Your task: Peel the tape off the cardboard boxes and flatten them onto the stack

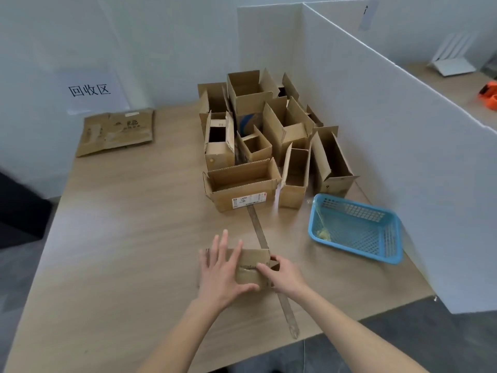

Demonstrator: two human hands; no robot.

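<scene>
- Head view: left hand (223, 270) lies flat, fingers spread, on the small box (251, 267).
- Right hand (282, 274) pinches the box's right end beside it.

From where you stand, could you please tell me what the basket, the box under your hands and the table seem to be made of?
Basket: blue plastic by its look, smooth, moulded with mesh holes.
Box: brown corrugated cardboard, matte, its surface torn at the seam; the left hand presses it flat, the right hand grips its end.
Table: pale wood-grain top, matte, possibly laminate.
</scene>
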